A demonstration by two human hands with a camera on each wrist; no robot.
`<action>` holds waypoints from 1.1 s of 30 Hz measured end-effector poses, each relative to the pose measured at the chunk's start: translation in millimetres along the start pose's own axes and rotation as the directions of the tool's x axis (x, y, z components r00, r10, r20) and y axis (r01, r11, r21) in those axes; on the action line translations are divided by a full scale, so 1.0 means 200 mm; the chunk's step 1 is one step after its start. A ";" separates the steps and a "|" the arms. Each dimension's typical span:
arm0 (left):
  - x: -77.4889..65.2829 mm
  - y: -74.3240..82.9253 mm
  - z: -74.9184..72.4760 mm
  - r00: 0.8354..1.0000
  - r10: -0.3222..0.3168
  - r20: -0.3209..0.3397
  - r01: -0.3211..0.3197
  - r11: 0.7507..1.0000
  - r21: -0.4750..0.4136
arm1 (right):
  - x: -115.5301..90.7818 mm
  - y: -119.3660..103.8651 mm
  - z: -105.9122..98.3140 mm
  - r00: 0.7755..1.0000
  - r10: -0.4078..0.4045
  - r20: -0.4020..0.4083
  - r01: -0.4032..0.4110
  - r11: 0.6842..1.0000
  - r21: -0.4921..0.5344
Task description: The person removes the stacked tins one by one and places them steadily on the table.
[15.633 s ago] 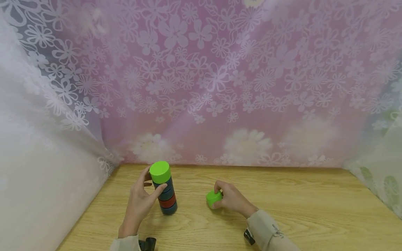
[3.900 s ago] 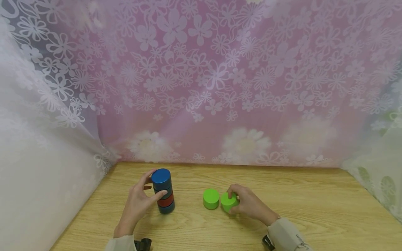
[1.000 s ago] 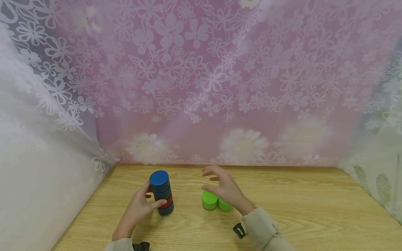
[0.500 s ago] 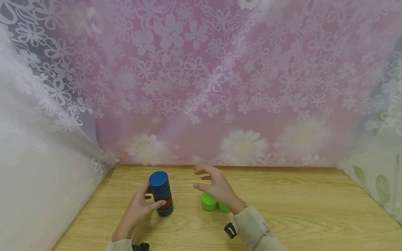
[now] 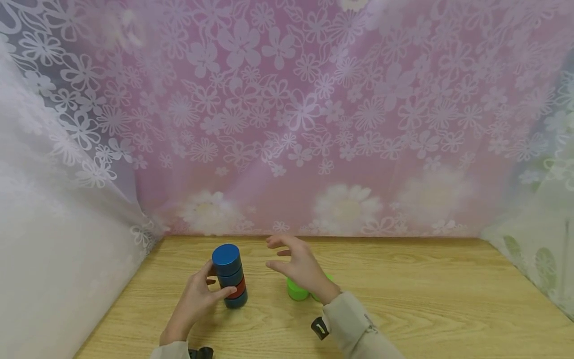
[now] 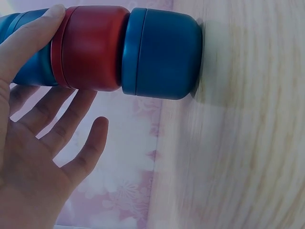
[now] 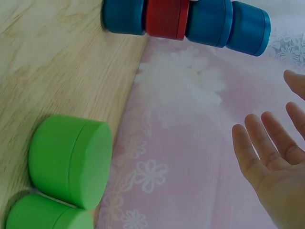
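A stack of small round lidded tins stands on the table at left in the head view. From the bottom up they are a blue tin, a red tin and two more blue ones. My left hand grips the stack around the red tin, thumb in front and fingers behind. Its little finger hangs free in the left wrist view. My right hand is in the air right of the stack, fingers spread and holding nothing. Under it, partly hidden, sit two green tins side by side.
All the tins stand on a wood-grain table. A pink floral cloth hangs along its back edge, with pale cloth on the left side and more on the right. Both wrists carry small black cameras.
Earlier, green tins were taken from the top of the stack and set down side by side. Over the last second my empty right hand has moved left toward the stack; my left hand stays put.
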State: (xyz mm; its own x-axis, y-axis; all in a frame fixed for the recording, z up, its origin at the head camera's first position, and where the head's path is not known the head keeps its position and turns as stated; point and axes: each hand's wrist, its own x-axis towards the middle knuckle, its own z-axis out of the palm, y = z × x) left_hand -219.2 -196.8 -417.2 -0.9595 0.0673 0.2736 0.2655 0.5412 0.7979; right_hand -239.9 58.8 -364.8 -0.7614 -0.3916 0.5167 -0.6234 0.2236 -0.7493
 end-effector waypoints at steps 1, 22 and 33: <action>0.00 0.00 0.00 1.000 -0.001 0.000 0.001 1.000 -0.003 | 0.01 0.00 0.01 1.000 0.000 -0.001 0.000 1.000 0.006; 0.01 -0.01 0.00 1.000 0.021 -0.008 -0.021 1.000 -0.007 | 0.07 -0.03 0.12 0.998 -0.006 0.055 0.006 1.000 -0.007; 0.01 -0.02 0.00 1.000 0.010 -0.006 -0.010 1.000 0.003 | 0.09 -0.05 0.16 0.994 0.021 0.103 -0.017 0.999 -0.048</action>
State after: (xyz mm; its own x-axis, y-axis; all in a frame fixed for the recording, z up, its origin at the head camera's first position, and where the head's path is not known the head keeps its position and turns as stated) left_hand -222.5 -198.6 -419.5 -0.9561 0.0683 0.2849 0.2751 0.5434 0.7931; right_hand -241.0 20.6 -362.1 -0.7522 -0.4764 0.4552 -0.6186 0.2727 -0.7369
